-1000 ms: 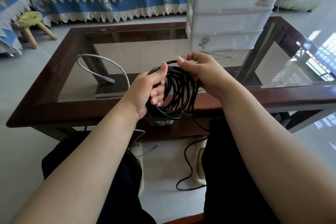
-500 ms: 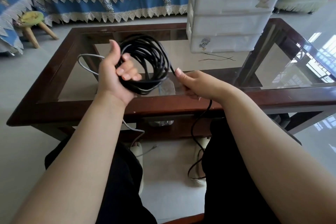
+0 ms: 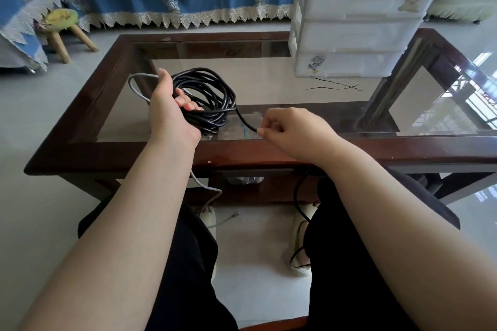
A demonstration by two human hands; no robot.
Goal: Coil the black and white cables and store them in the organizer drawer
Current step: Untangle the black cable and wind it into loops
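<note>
Black cable (image 3: 212, 99): most of it is gathered into a bundle of round loops, held up over the glass of the coffee table. One strand is led off the right side of the bundle to the other hand, and the uncoiled remainder is seen hanging below the table edge and looping on the floor between the legs.

Left hand (image 3: 169, 113): the fingers are curled through the centre of the loops and closed round the near side of the bundle, so that the finished turns are kept from springing apart.

Right hand (image 3: 289, 133): the free strand is pinched between thumb and forefinger, the other fingers folded in. It is held low and just beside the coil, judged to be so that slack can be fed up for a further turn.

White cable (image 3: 139, 86): an arc of it is seen behind the left hand on the glass; more trails off the near edge to a plug on the floor. It lies uncoiled.

Organizer (image 3: 357, 35): a white plastic drawer unit stands at the far right of the table, well apart from the hands, every drawer shut.

Coffee table (image 3: 80, 115): a dark wooden frame round a glass top.

Progress: the black coil is judged nearly wound; the white cable and the storing remain.
</note>
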